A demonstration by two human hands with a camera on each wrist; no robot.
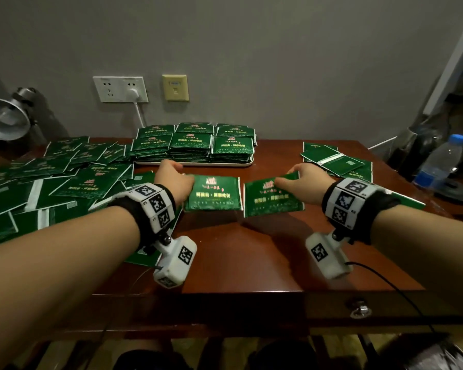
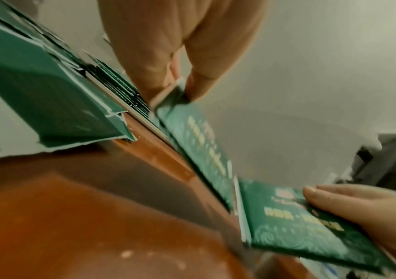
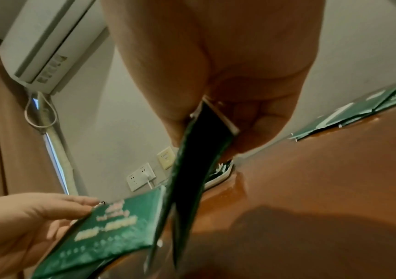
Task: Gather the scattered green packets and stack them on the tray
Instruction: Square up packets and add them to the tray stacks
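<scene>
My left hand [image 1: 175, 180] pinches the left edge of a green packet [image 1: 214, 193] with gold print, held just above the brown table. In the left wrist view thumb and fingers [image 2: 199, 83] clamp that packet [image 2: 197, 143] at its white seam. My right hand [image 1: 301, 182] pinches the top right corner of a second green packet [image 1: 271, 198] beside the first; the right wrist view shows this packet [image 3: 192, 169] hanging edge-on from the fingers. Behind both hands, a white tray [image 1: 195, 164] carries several stacks of packets [image 1: 193, 142]. Many loose packets [image 1: 51, 182] cover the table's left side.
A few more packets [image 1: 337, 162] lie at the back right. A water bottle [image 1: 439, 162] stands by the right edge, near dark objects. A metal lamp [image 1: 8, 116] sits at the far left. Wall sockets [image 1: 120, 89] with a plugged cable are behind the tray.
</scene>
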